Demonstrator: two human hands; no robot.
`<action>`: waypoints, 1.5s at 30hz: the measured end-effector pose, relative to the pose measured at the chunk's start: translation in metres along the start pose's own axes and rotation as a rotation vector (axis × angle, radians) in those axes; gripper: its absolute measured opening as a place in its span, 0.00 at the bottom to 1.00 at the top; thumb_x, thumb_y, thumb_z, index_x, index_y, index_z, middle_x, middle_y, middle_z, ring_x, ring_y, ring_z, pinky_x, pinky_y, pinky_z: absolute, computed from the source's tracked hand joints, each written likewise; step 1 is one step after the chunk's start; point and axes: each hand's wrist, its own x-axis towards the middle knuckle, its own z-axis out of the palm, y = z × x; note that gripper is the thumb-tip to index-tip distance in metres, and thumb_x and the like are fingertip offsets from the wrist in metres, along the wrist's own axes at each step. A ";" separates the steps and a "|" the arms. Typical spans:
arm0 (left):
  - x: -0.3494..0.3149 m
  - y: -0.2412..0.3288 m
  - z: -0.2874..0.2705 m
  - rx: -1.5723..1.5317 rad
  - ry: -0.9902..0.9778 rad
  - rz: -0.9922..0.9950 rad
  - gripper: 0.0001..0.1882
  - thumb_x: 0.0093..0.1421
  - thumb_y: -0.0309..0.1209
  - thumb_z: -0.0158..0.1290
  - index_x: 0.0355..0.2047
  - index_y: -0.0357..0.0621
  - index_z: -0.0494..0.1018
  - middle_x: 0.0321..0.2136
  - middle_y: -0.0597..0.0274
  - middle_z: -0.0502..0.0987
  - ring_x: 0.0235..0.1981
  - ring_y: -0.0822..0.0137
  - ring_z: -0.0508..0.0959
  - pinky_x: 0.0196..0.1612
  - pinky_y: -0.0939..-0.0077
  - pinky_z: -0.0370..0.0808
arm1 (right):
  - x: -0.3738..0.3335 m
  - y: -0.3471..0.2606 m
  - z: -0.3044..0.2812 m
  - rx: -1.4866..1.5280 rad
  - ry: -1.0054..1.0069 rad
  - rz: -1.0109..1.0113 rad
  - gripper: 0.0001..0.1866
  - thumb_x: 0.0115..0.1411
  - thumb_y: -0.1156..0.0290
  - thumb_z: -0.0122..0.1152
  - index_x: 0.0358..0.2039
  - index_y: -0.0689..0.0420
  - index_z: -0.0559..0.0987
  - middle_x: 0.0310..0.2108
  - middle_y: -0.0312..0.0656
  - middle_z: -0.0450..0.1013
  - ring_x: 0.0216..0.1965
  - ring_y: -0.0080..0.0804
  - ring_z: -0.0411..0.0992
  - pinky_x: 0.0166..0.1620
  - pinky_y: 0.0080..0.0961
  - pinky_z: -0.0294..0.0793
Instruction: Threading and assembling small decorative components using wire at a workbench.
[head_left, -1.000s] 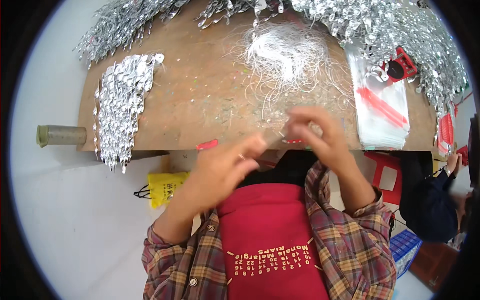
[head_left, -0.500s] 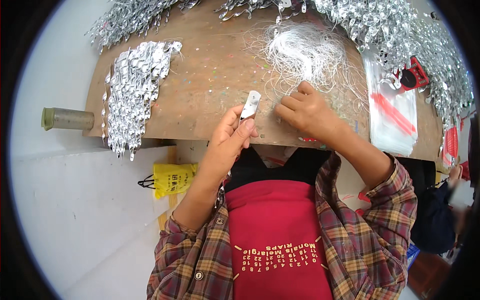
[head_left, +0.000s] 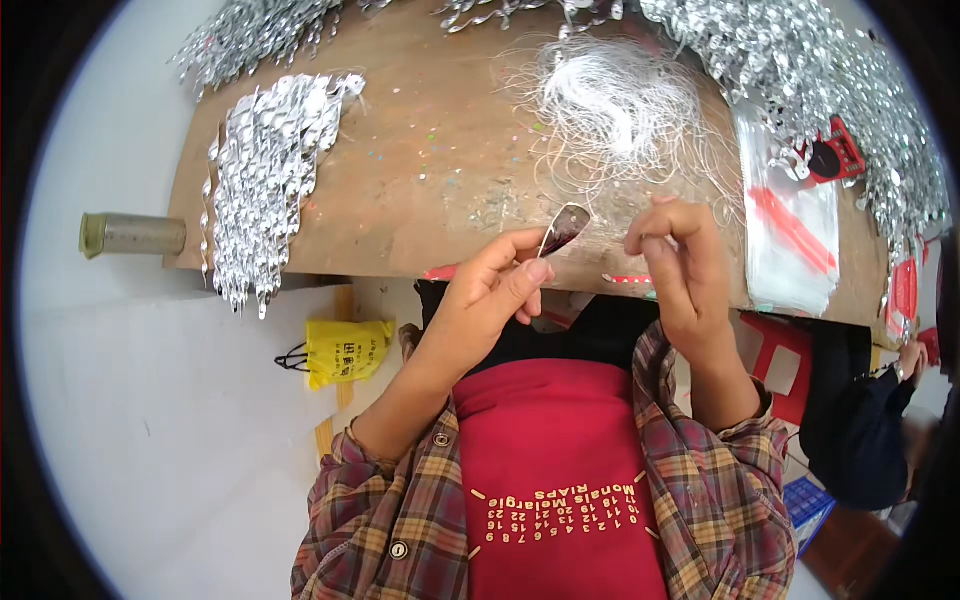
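Note:
My left hand pinches the rounded end of a shiny silver foil strip between thumb and fingers, just above the table's near edge. That end is tilted to the right and looks dark and mirror-like. To its right is my right hand, raised with thumb and forefinger brought together; whatever may be between them is too fine to make out. A tangled bundle of thin white string lies on the table beyond my hands. At the left, a pile of twisted silver foil strips hangs partly over the edge.
More silver strips heap along the back and right of the brown table. Clear plastic bags lie at the right beside a red and black device. A metal tube juts out left. A yellow bag hangs below. Another person sits at the right.
My right hand has drawn back from the string bundle, toward me and to the right. My left hand has moved right with the foil strip, whose end now tilts over.

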 end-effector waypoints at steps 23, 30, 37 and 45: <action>-0.004 0.001 0.013 0.215 0.015 0.141 0.17 0.58 0.28 0.50 0.48 0.40 0.68 0.38 0.62 0.70 0.37 0.73 0.71 0.38 0.81 0.70 | -0.004 -0.005 0.017 0.896 0.089 0.443 0.11 0.54 0.78 0.55 0.35 0.56 0.64 0.26 0.39 0.71 0.25 0.19 0.68 0.29 0.13 0.67; -0.003 -0.002 0.008 0.353 -0.022 0.202 0.16 0.57 0.27 0.51 0.47 0.41 0.69 0.38 0.61 0.70 0.40 0.72 0.72 0.42 0.80 0.70 | -0.002 -0.003 0.016 0.915 0.058 0.448 0.11 0.55 0.77 0.56 0.38 0.58 0.66 0.26 0.37 0.71 0.25 0.18 0.68 0.29 0.13 0.67; -0.001 -0.001 0.013 -0.063 -0.109 0.133 0.16 0.60 0.28 0.49 0.47 0.38 0.66 0.39 0.61 0.72 0.41 0.73 0.72 0.42 0.80 0.70 | -0.010 -0.004 0.015 0.912 -0.110 0.461 0.09 0.56 0.75 0.56 0.38 0.61 0.71 0.27 0.34 0.71 0.27 0.15 0.66 0.30 0.12 0.66; 0.003 0.004 0.019 -0.047 -0.053 0.142 0.07 0.60 0.29 0.49 0.35 0.38 0.68 0.35 0.62 0.71 0.35 0.75 0.71 0.40 0.82 0.69 | -0.009 -0.009 0.015 0.866 -0.175 0.415 0.07 0.55 0.77 0.55 0.35 0.61 0.70 0.30 0.37 0.70 0.29 0.20 0.70 0.32 0.15 0.70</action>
